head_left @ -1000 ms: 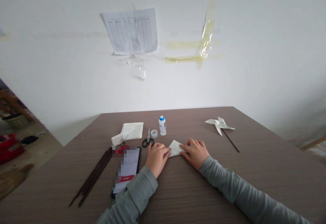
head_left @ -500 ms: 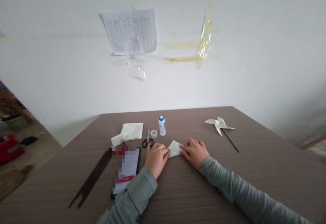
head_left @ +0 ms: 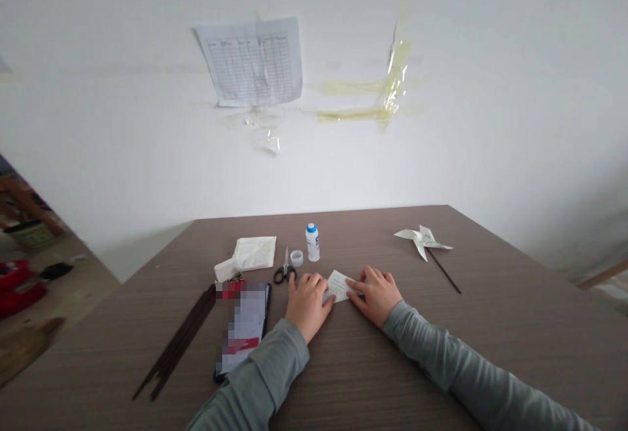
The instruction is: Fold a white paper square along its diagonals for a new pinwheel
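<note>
One pinwheel (head_left: 424,243) lies finished at right; sticks (head_left: 179,341) sit unused at lower left. Left hand (head_left: 307,303) and right hand (head_left: 377,295), thumbs spread, press folded paper (head_left: 338,283) at lower middle.

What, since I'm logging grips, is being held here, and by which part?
The small paper, at its left side by the left hand and right side by the right hand, seemingly pressed to the table. Whether either pinches it cannot be told.
</note>
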### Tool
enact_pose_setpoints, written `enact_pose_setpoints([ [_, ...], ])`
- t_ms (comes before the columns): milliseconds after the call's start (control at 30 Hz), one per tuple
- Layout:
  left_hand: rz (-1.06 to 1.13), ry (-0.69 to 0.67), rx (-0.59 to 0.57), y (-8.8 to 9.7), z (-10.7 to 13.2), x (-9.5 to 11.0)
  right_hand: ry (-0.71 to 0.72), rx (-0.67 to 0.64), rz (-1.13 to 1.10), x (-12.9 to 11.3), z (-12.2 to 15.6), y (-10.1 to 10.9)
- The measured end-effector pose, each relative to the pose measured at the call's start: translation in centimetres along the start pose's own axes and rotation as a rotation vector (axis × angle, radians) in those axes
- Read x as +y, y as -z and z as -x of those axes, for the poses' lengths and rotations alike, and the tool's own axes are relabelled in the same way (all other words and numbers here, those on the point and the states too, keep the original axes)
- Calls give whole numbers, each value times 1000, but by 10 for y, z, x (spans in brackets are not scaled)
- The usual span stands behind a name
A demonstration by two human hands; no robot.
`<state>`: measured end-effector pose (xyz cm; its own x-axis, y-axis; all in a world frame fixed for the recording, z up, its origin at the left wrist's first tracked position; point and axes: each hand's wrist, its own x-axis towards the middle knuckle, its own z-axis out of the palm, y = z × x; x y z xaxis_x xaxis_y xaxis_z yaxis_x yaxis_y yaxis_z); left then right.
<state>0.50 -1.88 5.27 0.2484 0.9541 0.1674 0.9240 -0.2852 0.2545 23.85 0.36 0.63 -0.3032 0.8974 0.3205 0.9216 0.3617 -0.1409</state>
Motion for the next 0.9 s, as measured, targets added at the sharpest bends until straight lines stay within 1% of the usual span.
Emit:
enact_pose_setpoints([
  [167,22,-11,-45,-1,0,0,-6,5,19,-1,4,-3],
  [400,88,-57,-43,-5,-2,-3,-24,5,10,-4,2,-8],
  [500,75,-40,-66,-5,-3,-3,-52,6,8,-3,1,-10],
  [567,70,-30,-69,-4,-5,-3,-43,11,-10,-3,2,-11],
  [667,87,-25,-68,-4,-6,-2,-36,45,-28,-4,3,-10],
  [733,98,-17,-66,-5,-7,-2,-57,61,-22,-6,4,-9],
  [900,91,-17,-65,-7,-8,-3,-92,47,-40,-8,3,-8],
])
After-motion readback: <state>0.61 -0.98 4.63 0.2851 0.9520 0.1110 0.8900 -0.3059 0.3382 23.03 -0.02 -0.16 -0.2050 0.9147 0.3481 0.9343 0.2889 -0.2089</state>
